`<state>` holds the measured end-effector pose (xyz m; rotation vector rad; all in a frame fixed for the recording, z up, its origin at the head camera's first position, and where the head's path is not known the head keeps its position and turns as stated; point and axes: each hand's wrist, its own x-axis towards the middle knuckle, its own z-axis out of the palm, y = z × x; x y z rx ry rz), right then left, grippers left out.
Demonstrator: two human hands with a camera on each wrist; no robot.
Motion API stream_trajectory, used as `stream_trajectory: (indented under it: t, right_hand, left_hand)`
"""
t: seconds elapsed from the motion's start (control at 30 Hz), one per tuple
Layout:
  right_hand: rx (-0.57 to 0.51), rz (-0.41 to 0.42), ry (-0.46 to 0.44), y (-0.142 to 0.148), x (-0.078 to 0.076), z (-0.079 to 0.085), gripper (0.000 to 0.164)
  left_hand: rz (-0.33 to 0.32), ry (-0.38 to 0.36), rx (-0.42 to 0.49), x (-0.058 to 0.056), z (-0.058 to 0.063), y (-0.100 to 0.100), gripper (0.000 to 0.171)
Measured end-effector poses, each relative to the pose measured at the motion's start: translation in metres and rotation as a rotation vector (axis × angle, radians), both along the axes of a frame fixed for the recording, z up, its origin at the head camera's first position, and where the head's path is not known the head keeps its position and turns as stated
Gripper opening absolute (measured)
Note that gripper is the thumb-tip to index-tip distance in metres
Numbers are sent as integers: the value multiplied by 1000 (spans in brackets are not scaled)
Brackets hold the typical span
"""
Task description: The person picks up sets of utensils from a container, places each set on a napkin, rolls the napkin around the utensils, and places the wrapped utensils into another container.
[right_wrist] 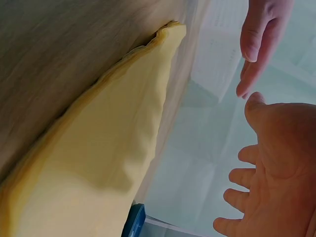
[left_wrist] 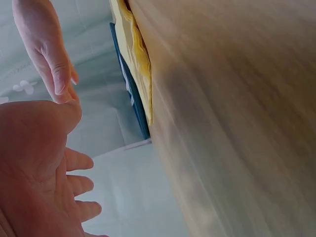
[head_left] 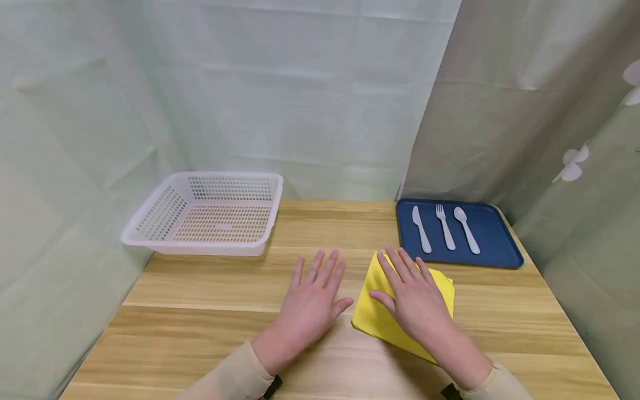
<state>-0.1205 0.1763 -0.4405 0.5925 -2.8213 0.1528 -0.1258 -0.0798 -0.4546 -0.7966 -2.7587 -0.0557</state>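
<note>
We have our left hand above the tabletop at lower centre and our right hand over the yellow cloth at lower right, both spread, touching nothing. The cloth's folded edges look loose, so pinching 1 edge could, we judge, catch too few layers. Beyond it, right of centre, the tray bears 3 pieces: knife, fork, spoon. Reaching too far forward might nudge it. The basket stands at left.

A bright yellow cloth, folded into a layered, roughly square pad, lies flat and askew, just on the near side of the blue tray.
</note>
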Motion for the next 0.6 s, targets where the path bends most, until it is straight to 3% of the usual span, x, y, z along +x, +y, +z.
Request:
stream_trajectory:
  t: [0.6]
  right_hand:
    - [-11,-35,-26,13,3,-3,82]
  left_hand:
    - [-43,15,-44,5,-6,9,75]
